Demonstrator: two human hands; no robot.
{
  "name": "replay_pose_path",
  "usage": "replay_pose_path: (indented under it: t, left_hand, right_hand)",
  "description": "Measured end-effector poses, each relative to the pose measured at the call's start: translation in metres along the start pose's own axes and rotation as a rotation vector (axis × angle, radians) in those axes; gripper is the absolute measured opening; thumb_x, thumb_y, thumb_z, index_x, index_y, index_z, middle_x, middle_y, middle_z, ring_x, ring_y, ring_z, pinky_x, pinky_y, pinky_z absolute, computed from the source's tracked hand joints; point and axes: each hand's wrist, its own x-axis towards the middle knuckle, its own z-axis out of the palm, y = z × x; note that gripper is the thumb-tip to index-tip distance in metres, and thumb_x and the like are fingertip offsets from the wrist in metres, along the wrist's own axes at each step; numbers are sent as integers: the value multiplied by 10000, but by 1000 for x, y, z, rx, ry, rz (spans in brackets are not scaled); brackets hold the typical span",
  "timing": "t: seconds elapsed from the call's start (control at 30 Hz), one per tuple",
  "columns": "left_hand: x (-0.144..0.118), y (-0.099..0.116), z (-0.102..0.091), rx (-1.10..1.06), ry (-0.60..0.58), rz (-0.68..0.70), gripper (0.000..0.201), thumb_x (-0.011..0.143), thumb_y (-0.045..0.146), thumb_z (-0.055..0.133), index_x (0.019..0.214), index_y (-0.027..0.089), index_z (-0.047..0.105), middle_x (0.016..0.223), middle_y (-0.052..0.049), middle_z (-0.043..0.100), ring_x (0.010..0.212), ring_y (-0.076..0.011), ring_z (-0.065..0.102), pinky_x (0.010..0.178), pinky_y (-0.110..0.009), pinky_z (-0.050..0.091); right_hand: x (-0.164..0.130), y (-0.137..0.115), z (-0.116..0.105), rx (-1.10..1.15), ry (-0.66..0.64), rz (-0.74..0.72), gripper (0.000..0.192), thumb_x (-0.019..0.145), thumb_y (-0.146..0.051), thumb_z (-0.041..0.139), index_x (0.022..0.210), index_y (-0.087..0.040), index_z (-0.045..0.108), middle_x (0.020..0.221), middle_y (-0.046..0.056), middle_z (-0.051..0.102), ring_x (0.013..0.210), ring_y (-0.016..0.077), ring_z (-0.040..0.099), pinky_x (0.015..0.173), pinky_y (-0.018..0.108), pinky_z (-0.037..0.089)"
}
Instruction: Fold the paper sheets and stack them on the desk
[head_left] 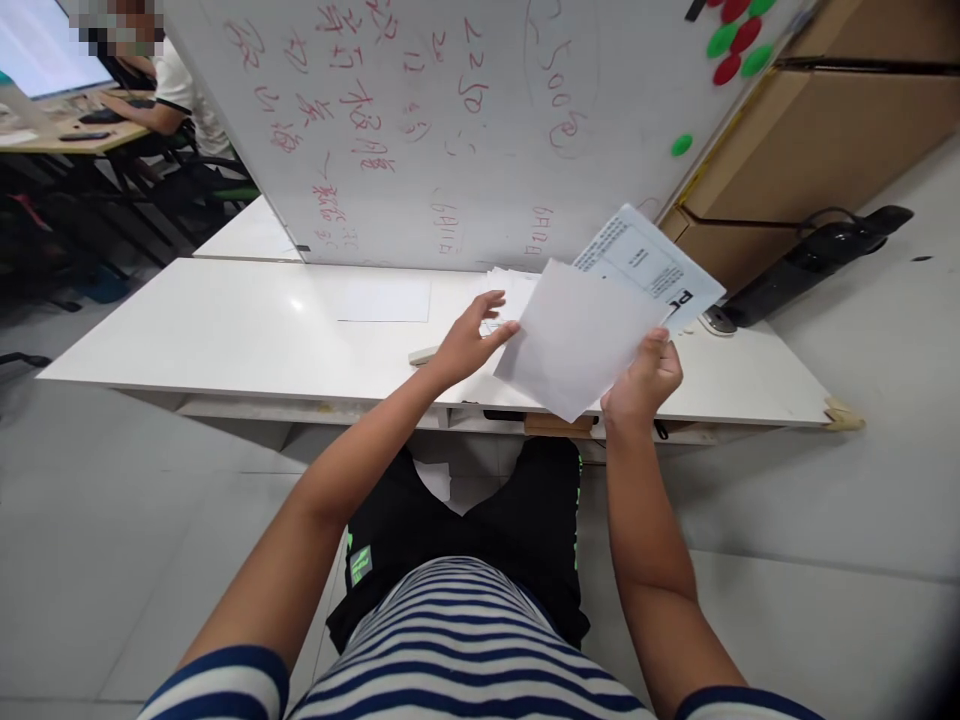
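My right hand is closed on the lower right edge of a blank white sheet of paper and a pale blue printed sheet or booklet. The white sheet lies in front and covers part of the printed one. Both are tilted above the desk. At the white sheet's left edge is my left hand, fingers apart, its thumb tip at or very near the paper. Behind it, a few white papers show on the desk, partly hidden. A pale, narrow object lies by my left wrist.
A whiteboard with red writing and round magnets stands along the back of the white desk. A flat sheet lies toward the left. To the right are a black bottle and cardboard boxes. Another person sits far left.
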Motion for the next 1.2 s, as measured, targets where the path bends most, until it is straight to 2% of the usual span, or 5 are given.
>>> replay_pose_path:
  t: [0.17,0.4,0.8,1.0,1.2]
  left_hand:
    - [-6,27,3,-386,100,-43,260,835,462,682,895,221,604,866,-28,676,805,-155,640,718,-294,509]
    - [-16,41,-14,-295,223,-25,346,857,493,646,692,213,526,586,39,476,567,-111,482,510,-249,369]
    - [-16,34,-33,-333,174,48,419,867,599,565,691,220,555,637,7,480,607,-135,484,531,-280,382]
    - [-19,29,-36,-383,170,-14,391,837,545,645,663,205,557,615,17,513,596,-121,517,523,-259,401]
    - [-11,29,-33,-467,200,-88,292,828,486,686,837,214,580,797,-5,646,721,-134,620,628,-261,486]
  right_hand:
    - [-14,-23,13,9,14,17,555,895,-681,383,974,-189,628,848,36,631,829,197,648,717,348,556]
    - [-19,-38,15,35,-74,-38,569,925,-647,350,1186,-207,599,1037,83,656,989,232,656,795,377,555]
    - [-27,-56,9,59,-149,1,451,901,-542,522,1197,-216,619,1101,86,682,1079,243,640,891,421,546]
    - [-29,-61,8,3,-128,1,447,903,-562,506,1140,-211,651,1059,67,693,1071,240,638,910,423,536]
    - [-13,-71,18,-44,-280,-45,459,944,-590,392,1134,-236,614,1074,59,673,1069,226,634,927,433,524]
